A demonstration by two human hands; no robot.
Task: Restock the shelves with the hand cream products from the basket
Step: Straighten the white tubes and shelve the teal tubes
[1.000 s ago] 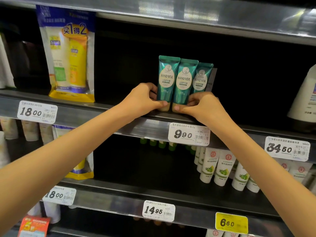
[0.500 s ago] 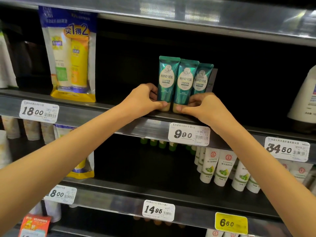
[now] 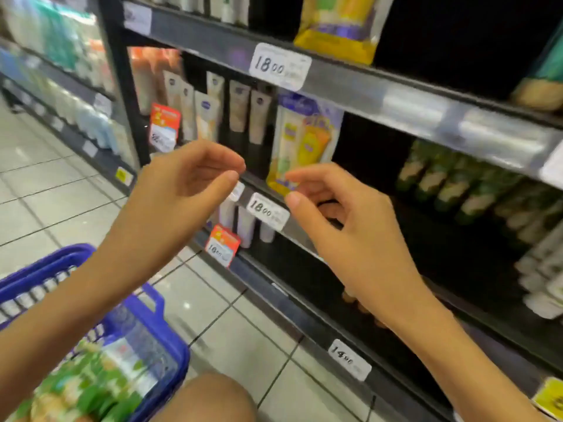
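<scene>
Hand cream products (image 3: pixel 91 379) are seen piled in the basket (image 3: pixel 154 303), so plenty is judged left to restock. Above the basket, left hand (image 3: pixel 182 184) & right hand (image 3: pixel 344 226) are held loosely curled, nothing gripped. Beyond the basket, shelves (image 3: pixel 396 95) are seen part-stocked w/ dark gaps.

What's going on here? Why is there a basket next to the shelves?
A person is filling shop shelves with hand cream. Right now both hands are empty: the left hand and the right hand hang in the air in front of the shelves, fingers loosely curled. The blue basket is low on the person's left, with blurry green and white packs in it, not yet put up.
</scene>
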